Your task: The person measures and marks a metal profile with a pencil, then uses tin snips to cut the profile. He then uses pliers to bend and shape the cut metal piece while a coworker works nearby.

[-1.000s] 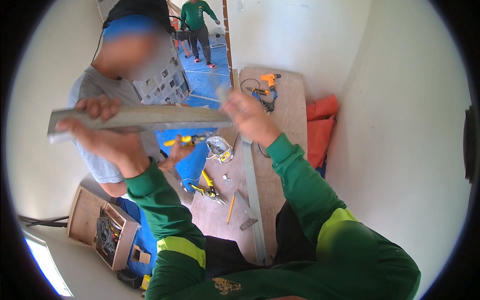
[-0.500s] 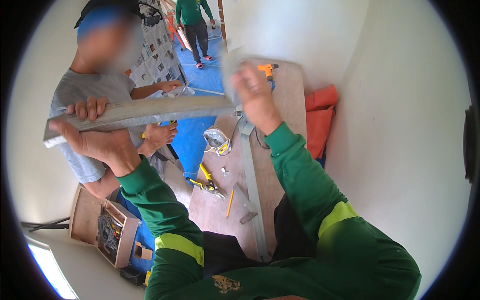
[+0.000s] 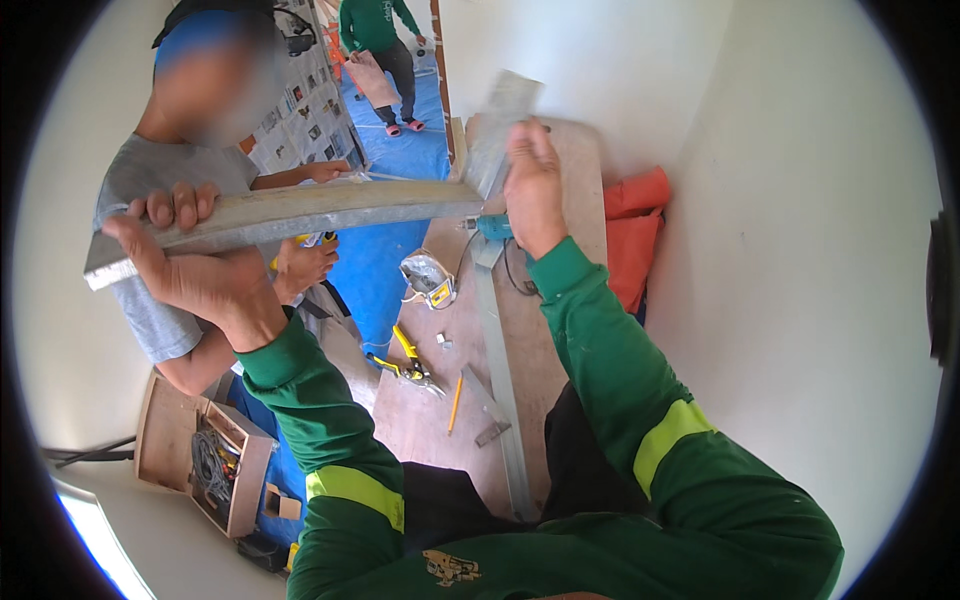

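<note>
My left hand (image 3: 215, 285) is wrapped round the left end of a grey metal channel (image 3: 330, 206), held up level across my front. At its right end, a flat metal piece (image 3: 503, 105) angles up and away; whether it is a bent part of the channel or separate, I cannot tell. My right hand (image 3: 535, 190) is closed on this piece. Beneath, a second metal channel (image 3: 492, 330) lies lengthwise on a wooden board, with a teal power tool (image 3: 493, 227) at its far end. Yellow-and-black snips (image 3: 410, 367), a pencil (image 3: 455, 403) and a small metal square (image 3: 487, 412) lie nearby.
A co-worker in a grey shirt (image 3: 165, 240) sits close at left, one hand on a yellow tool. An open-topped pale container (image 3: 428, 278) stands on the board (image 3: 420, 435). An open wooden toolbox (image 3: 232, 470) is lower left; red-orange material (image 3: 635, 235) leans against the right wall.
My right hand has swung slightly right and is now closed on the angled metal piece. The channel has stayed almost level. The far person's pale sheet has turned to face me more.
</note>
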`<action>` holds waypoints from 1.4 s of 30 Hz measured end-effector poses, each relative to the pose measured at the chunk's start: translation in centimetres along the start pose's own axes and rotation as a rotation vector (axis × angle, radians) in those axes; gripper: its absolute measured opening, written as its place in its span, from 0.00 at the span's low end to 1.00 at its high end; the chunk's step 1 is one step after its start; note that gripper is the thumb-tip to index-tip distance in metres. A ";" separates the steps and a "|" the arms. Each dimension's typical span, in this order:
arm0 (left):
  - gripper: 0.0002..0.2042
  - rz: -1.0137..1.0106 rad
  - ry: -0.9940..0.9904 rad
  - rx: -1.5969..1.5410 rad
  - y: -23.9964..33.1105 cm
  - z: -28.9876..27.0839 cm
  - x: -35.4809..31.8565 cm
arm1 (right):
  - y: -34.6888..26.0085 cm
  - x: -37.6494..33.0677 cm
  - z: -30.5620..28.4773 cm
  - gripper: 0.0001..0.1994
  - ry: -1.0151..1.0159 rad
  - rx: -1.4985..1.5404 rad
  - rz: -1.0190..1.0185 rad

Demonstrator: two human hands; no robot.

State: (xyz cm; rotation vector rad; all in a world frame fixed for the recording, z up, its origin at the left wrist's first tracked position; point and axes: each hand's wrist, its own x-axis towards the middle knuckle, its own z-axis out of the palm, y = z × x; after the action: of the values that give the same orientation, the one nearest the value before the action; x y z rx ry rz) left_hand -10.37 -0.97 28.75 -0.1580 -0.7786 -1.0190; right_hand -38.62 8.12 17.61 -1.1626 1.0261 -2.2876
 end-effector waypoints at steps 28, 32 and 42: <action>0.14 -0.038 -0.174 -0.132 1.7 -0.9 1.2 | -0.5 -0.4 -0.8 0.15 0.069 0.673 0.224; 0.19 -0.228 -0.143 0.472 -1.8 1.9 -3.4 | -0.5 -5.2 3.8 0.17 -0.938 -0.677 -0.240; 0.24 -0.112 -0.277 0.471 4.7 -0.1 0.0 | 3.2 0.2 -7.5 0.20 0.430 -0.030 0.389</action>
State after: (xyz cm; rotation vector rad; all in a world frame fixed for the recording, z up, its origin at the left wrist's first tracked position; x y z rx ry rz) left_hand -6.49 1.51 29.75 0.1553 -1.2707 -0.9021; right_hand -44.84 9.16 12.36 -0.4254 1.3068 -2.2441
